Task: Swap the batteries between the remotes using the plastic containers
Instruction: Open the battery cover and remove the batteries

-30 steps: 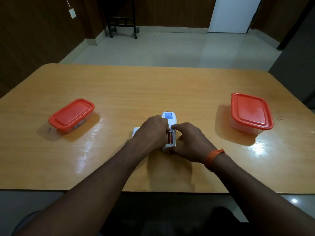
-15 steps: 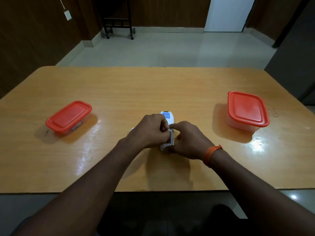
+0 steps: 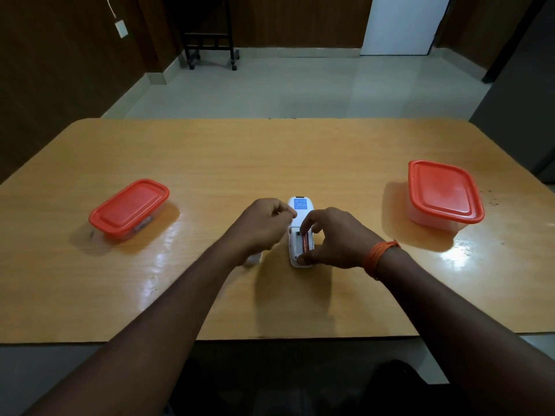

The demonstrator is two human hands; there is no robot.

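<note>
A white remote (image 3: 300, 205) lies face down at the table's middle, its battery bay open. One copper-red battery (image 3: 305, 243) sits in the bay's right slot; the left slot looks bare. My right hand (image 3: 336, 235) grips the remote, thumb at its near end and index finger at the battery's far end. My left hand (image 3: 261, 223) hovers just left of the remote, fingertips pinched as if on a small battery that is hidden. Two clear plastic containers with red lids stand closed: one far left (image 3: 129, 208), one far right (image 3: 441, 190).
A small white piece (image 3: 253, 259) lies under my left wrist, mostly hidden. The wooden table (image 3: 270, 157) has its near edge close to my body. Beyond it are a tiled floor and a wheeled black stand (image 3: 210, 40).
My left hand has pulled back to the left off the battery bay with its fingers pinched. The bay's left slot now shows. My right hand has stayed on the remote.
</note>
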